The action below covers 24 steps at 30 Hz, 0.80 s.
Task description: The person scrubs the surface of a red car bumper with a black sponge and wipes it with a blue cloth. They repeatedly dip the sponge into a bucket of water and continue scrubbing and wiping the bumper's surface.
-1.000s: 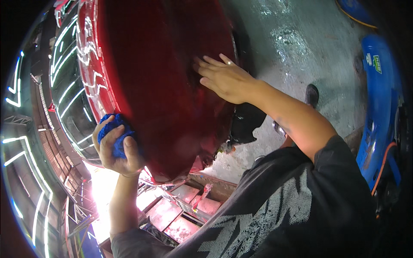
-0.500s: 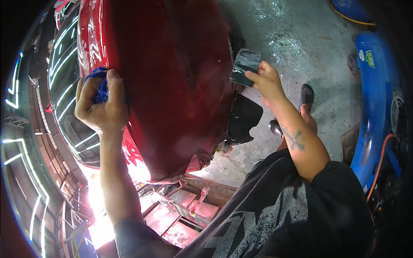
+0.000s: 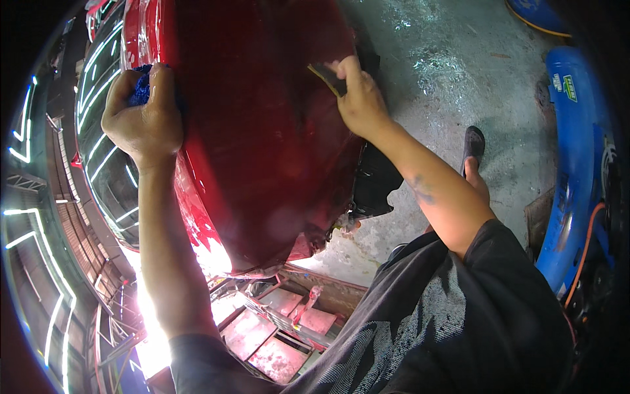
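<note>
Car [image 3: 262, 131], red, stands at eleven o'clock from centre. Left grip [image 3: 144, 118] clenched on blue cloth [image 3: 140, 92], ten o'clock; right grip [image 3: 359, 98] grasping yellow-edged pad [image 3: 330, 78] over car, twelve o'clock; pad contact cannot be confirmed.

I'm getting a blown-out white glare [image 3: 151, 345] at lower left, with bright lines of light streaking the dark window [image 3: 104, 121] and glints across the grey floor [image 3: 426, 98]. The red panel [image 3: 256, 151] between them reads dim, and the fisheye bends straight edges toward my view's black rim.
</note>
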Tool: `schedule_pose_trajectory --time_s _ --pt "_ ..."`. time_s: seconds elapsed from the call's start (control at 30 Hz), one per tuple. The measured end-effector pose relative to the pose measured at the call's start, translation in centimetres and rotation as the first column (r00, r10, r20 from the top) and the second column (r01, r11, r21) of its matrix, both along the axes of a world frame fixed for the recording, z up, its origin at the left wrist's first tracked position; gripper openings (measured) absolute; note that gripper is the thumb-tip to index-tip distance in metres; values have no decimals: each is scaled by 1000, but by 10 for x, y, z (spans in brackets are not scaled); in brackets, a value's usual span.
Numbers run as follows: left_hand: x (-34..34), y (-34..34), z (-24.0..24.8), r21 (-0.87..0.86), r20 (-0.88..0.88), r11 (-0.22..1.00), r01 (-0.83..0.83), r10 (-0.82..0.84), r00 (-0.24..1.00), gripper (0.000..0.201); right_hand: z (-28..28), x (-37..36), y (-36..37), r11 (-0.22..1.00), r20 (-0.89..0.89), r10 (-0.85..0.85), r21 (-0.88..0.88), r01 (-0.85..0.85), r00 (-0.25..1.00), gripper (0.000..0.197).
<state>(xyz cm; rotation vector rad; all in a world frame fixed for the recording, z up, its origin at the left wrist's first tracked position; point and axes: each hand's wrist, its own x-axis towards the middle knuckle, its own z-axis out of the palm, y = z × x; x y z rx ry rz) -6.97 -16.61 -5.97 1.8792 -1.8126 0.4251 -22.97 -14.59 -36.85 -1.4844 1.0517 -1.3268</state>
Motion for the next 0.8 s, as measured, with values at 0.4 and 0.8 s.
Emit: schedule_pose_trajectory --time_s 0.4,0.8 --pt "10 -34 -1 -51 133 984 -171 176 975 40 -38 -4 45 979 -202 199 85 -185 959 52" --pt "25 -35 -8 -95 -65 992 -88 82 994 25 -62 -20 28 927 -214 374 113 -357 902 42"
